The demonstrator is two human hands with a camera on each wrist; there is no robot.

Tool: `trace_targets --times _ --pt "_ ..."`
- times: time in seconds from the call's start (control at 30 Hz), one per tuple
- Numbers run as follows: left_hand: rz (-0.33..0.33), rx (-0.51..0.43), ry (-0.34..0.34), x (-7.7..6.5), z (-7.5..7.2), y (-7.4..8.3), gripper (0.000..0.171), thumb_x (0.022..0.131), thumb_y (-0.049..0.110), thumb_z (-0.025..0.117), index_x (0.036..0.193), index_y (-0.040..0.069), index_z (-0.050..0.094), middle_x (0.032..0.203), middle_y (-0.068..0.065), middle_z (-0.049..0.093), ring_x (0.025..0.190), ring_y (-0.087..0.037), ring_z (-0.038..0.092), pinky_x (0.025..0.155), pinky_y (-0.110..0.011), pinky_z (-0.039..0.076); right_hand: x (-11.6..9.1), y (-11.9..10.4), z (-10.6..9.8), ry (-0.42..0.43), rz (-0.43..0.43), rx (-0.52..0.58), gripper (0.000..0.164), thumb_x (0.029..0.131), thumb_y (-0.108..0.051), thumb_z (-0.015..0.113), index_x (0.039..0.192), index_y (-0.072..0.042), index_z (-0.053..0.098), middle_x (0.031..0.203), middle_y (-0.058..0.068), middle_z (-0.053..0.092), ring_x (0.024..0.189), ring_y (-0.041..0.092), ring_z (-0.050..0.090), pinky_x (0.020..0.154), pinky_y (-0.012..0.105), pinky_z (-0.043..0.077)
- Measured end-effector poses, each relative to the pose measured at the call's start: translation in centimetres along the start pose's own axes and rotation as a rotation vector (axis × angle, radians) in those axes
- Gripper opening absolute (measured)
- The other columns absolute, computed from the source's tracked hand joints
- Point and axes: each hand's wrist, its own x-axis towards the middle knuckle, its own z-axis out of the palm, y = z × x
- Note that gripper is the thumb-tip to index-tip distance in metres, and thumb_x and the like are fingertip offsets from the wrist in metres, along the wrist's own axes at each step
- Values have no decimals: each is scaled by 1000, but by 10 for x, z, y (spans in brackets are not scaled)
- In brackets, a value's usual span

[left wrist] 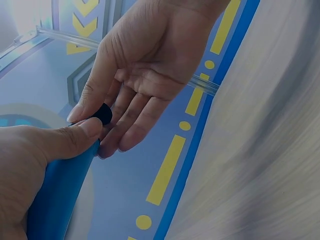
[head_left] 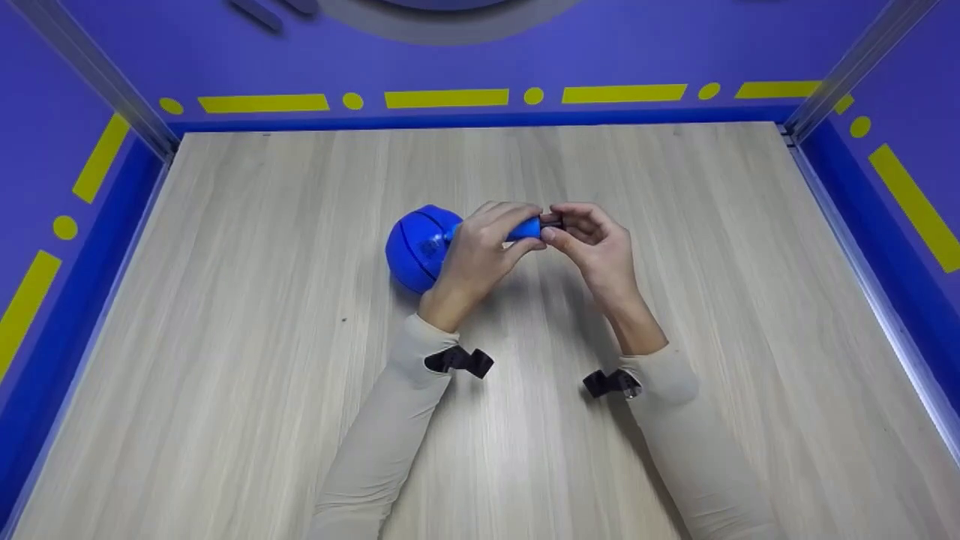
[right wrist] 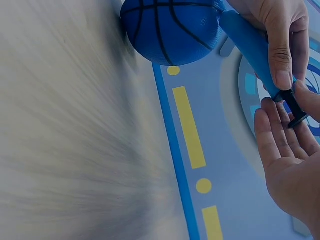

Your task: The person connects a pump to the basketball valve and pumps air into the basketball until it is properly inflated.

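Observation:
A small blue basketball (head_left: pixel 415 251) with black seams sits left of the hands, partly behind the left wrist in the head view. One end of a blue hand pump (right wrist: pixel 248 47) meets the ball. My left hand (head_left: pixel 480 247) grips the pump's barrel, thumb along its near side. From the barrel's right end sticks out a black plunger (right wrist: pixel 294 106) with a flat end. Between thumb and fingers, my right hand (head_left: pixel 600 244) pinches this plunger close to the barrel; its other fingers are loosely bent.
Under the hands lies a light wood-grain table (head_left: pixel 300 420). Blue-purple walls with yellow marks (head_left: pixel 446 98) enclose its back and sides, with metal posts at the corners. Each sleeved wrist carries a black camera mount (head_left: pixel 459 361).

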Motion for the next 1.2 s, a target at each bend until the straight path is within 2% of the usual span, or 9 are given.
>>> trace_targets --times 0.2,0.37,0.5,0.63,0.77,0.97,1.1,1.2 --pt "-3 -40 -11 0 -6 -1 44 91 20 85 125 -3 74 126 -16 74 117 -31 69 106 -31 51 1 0 -3 19 6 35 32 94 5 78 125 7 68 118 22 73 108 31 73 94 38 59" --pt "-21 -8 -20 -1 -22 -7 45 92 26 85 127 0 75 129 -14 73 120 -30 68 107 -32 50 3 2 -12 51 6 24 32 96 2 77 126 9 66 119 22 73 108 32 73 96 39 59" --pt "-59 19 -12 -4 -37 -17 47 86 25 91 124 1 77 126 -13 75 119 -29 69 104 -34 53 5 3 -17 77 3 20 32 96 2 77 125 8 67 117 21 74 107 31 73 95 39 59" --pt "-118 36 -58 -8 -45 -26 48 81 27 94 120 2 79 120 -10 77 113 -28 70 97 -38 56 5 3 -19 79 5 33 30 95 2 78 124 6 69 116 21 74 104 31 74 93 40 60" --pt "-150 39 -125 -10 -44 -29 40 84 28 93 115 4 81 110 -8 79 103 -27 72 91 -41 58 4 3 -20 76 9 30 30 95 2 78 123 6 69 116 21 74 103 30 74 92 40 60" --pt "-143 14 -105 -12 -40 -30 34 85 25 92 110 4 83 104 -7 79 97 -26 74 86 -41 58 5 0 -23 28 35 53 32 96 3 76 127 7 67 120 23 71 110 33 72 94 42 59" --pt "-138 0 -106 -12 -40 -30 34 85 25 92 110 4 83 104 -8 79 97 -26 74 86 -40 58 5 -2 -26 -28 -5 -20 40 95 2 78 133 5 64 127 22 70 119 34 68 99 39 57" --pt "-131 -8 -121 -12 -39 -29 34 86 26 91 110 3 82 104 -8 79 97 -25 74 85 -39 59 5 -5 -26 -71 -62 -113 44 93 3 80 135 3 66 129 20 70 119 34 67 99 35 55"
